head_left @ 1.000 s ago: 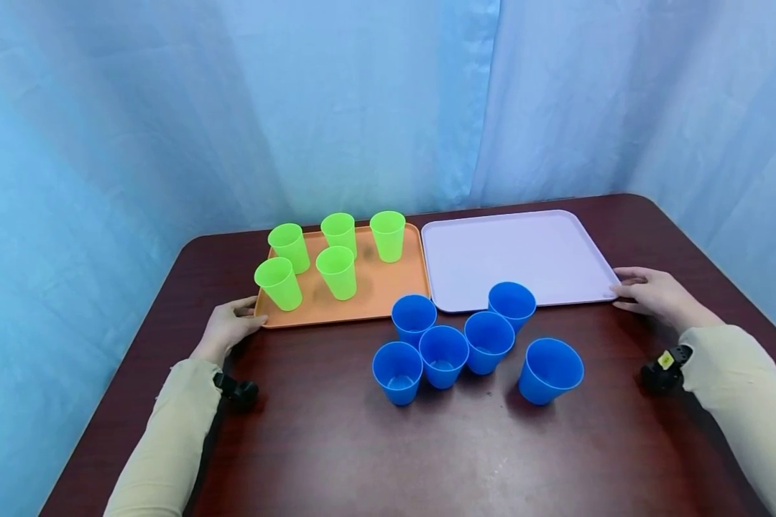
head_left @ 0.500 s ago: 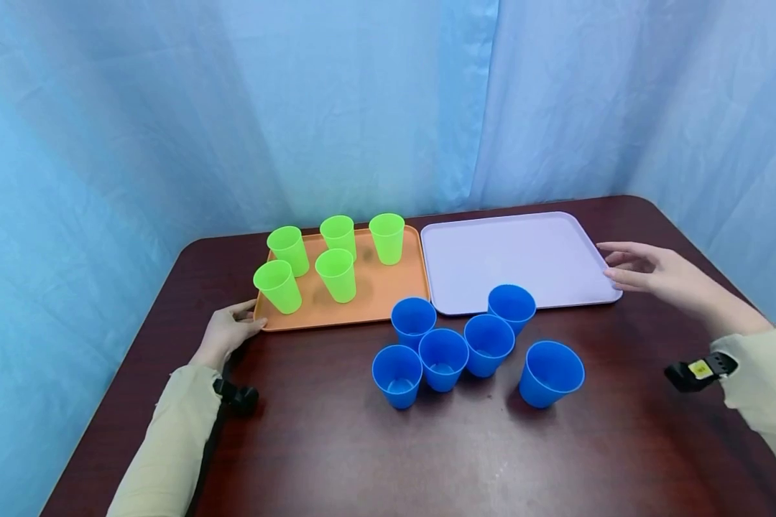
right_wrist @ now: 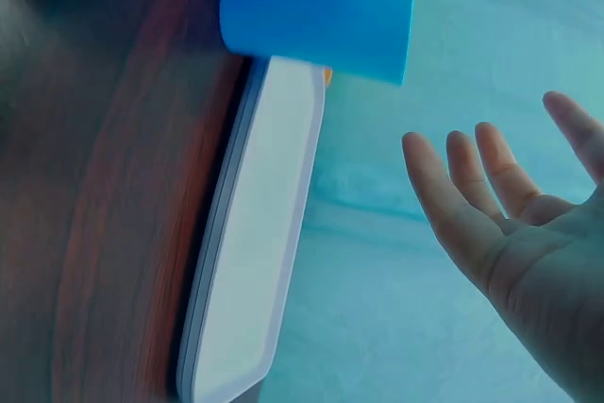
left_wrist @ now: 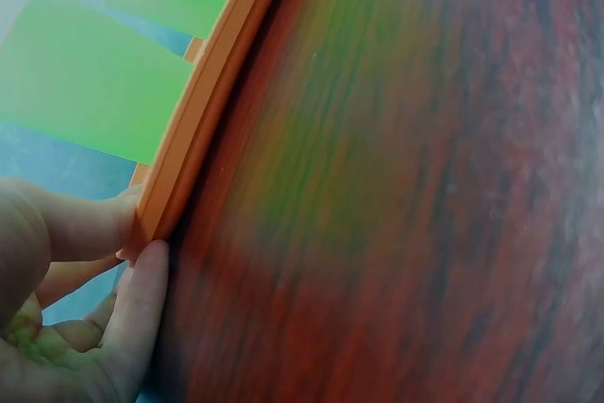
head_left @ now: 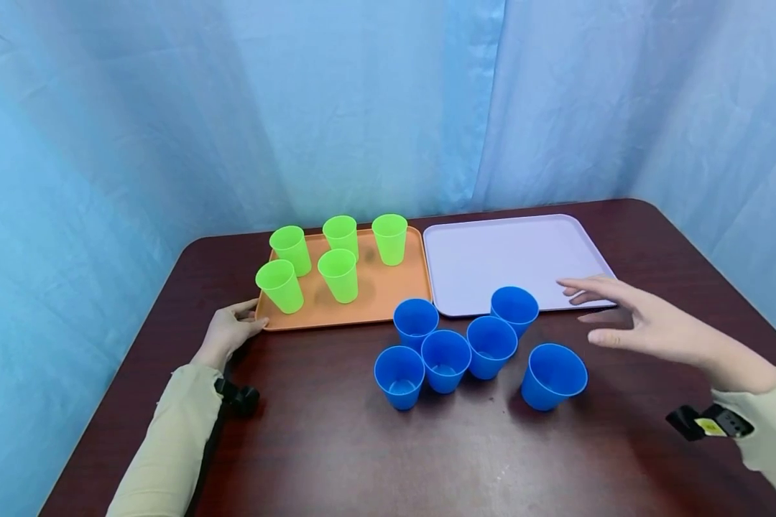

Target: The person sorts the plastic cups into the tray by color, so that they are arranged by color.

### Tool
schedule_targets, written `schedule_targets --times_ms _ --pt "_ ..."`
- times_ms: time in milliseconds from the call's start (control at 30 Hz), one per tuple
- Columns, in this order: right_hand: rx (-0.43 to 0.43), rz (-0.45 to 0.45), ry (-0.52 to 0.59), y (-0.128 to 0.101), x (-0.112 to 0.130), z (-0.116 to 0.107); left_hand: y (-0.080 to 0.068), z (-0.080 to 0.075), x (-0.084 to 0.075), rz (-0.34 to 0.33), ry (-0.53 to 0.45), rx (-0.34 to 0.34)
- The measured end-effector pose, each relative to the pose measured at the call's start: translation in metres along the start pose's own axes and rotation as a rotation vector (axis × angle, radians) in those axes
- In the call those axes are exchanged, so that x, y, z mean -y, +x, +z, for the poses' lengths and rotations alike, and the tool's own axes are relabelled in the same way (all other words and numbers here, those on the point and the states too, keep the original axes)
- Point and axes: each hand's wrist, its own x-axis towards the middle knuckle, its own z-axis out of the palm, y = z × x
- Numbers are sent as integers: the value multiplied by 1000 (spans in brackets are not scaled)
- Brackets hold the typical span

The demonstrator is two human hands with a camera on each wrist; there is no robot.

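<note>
Right grip (right_wrist: 543, 257) hangs apart from blue cup (right_wrist: 316, 18) and pale tray (right_wrist: 257, 224)

Left of centre, an orange tray (head_left: 383, 289) pinched by the left hand (head_left: 226, 334) bears five upright green cups (head_left: 338, 276), with a lavender tray (head_left: 511, 258) right of centre and six upright blue cups (head_left: 446, 366) below centre, the rightmost near the right hand (head_left: 653, 323).
</note>
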Motion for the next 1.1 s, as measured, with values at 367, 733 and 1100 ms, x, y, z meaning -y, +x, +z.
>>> schedule_targets --times_ms 367,733,1100 --pt "17 -81 -309 -9 24 29 -1 -1 1 -5 -7 -7" --pt "32 -87 -307 -15 34 49 -1 0 1 -9 -12 -9" --pt "41 -105 -359 -20 32 58 -2 0 0 -7 -17 -13"
